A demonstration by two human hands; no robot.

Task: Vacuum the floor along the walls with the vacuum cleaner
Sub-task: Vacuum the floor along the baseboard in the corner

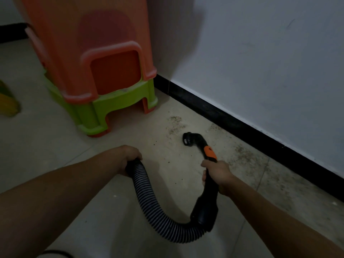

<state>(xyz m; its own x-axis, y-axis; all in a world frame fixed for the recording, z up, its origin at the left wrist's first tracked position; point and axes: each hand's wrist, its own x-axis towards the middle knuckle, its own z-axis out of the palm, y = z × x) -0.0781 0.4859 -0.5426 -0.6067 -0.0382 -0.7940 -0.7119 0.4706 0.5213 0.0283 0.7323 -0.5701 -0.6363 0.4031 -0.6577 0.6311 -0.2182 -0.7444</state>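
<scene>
Stretching forearms [55, 192] forward, clamping left hand [130, 155] on hose [149, 205], right hand [216, 174] on wand [204, 211]; sweeping nozzle [188, 139] beside grit [175, 124]; next, probably nudging toward skirting [223, 116].

Pale tiled floor [46, 149], pretty grubby tbh: gritty dirt [175, 124] scattered near the black baseboard [242, 124]. A stack of plastic stools [111, 86], orange and green, stands in the corner, and something yellow-green [8, 104] sits at the left edge.
</scene>
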